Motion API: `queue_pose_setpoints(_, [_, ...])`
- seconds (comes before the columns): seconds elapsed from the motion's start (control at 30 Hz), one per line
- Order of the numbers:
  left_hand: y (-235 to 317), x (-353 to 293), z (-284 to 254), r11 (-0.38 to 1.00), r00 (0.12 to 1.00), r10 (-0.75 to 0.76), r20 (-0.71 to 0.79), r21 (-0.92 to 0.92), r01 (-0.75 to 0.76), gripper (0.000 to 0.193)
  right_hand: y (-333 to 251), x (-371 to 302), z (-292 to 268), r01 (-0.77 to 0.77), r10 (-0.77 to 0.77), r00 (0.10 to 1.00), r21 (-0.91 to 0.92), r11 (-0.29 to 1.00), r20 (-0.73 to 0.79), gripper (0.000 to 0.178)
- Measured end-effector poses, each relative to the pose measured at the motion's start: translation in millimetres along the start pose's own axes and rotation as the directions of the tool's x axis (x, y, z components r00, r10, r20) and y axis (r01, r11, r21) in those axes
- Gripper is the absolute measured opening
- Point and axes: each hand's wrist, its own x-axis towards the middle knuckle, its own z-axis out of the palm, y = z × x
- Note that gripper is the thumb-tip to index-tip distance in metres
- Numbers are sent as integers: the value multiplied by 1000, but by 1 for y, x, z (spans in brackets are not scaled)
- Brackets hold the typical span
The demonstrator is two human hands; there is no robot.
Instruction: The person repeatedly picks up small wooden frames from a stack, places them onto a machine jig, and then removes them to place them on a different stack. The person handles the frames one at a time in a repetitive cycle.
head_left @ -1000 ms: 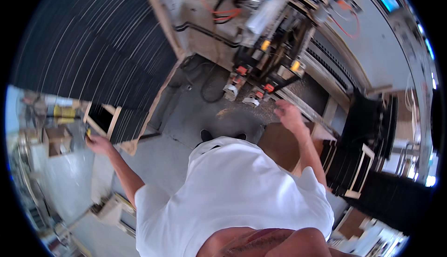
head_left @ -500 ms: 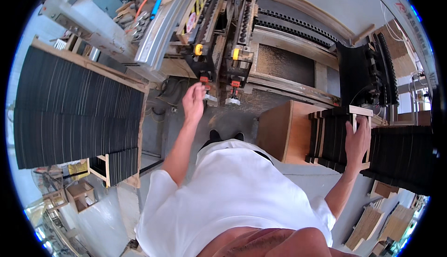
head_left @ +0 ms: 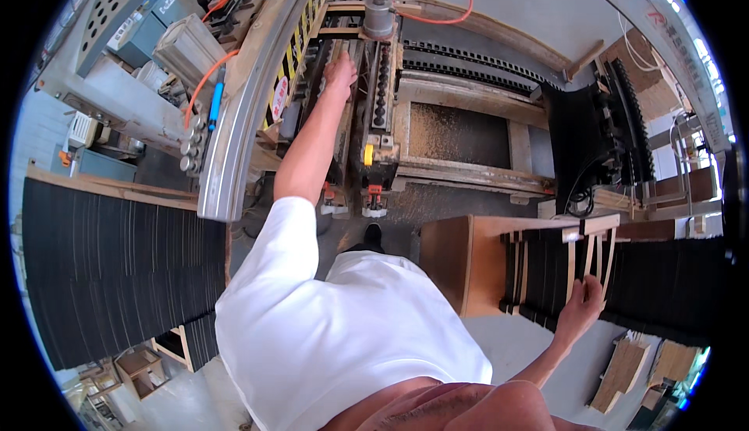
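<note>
My left arm stretches forward over the machine, and my left hand [head_left: 340, 74] is at the left of its two narrow dark rails [head_left: 335, 127]. Those fingers curl downward; whatever lies beneath them is hidden. At the right, my right hand [head_left: 581, 308] is closed, its fingertips on the near end of a pale wooden frame [head_left: 591, 255]. This slatted frame leans at the end of a row of black panels [head_left: 546, 271] with pale wood edges. The row rests beside a brown wooden box [head_left: 446, 267].
Long rows of black panels [head_left: 117, 259] stand at my left, with more black panels [head_left: 663, 283] far right. A silver beam [head_left: 234, 134] runs beside my left arm. Sawdust lies around the machine bed [head_left: 460, 131]. A black curved sheet [head_left: 573, 138] hangs at the back right.
My left hand has moved forward from the machine's near end to farther along the left rail. My right hand has shifted nearer to me along the frame, which now leans away from the row.
</note>
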Motion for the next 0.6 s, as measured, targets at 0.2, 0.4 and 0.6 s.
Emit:
queue_pose_setpoints(0.2, [16, 104, 26, 978, 993, -108, -51, -185, 97, 71, -89, 2, 13, 101, -101, 994, 17, 995, 29, 19])
queue_pose_setpoints(0.4, [-1, 132, 38, 918, 983, -78, -167, -396, 5, 48, -168, 27, 58, 366, -385, 910, 133, 921, 158, 23])
queue_pose_setpoints(0.6, [-21, 32, 6, 937, 987, -86, -137, -348, 33, 38, -245, 74, 153, 669, -708, 639, 239, 704, 301, 24])
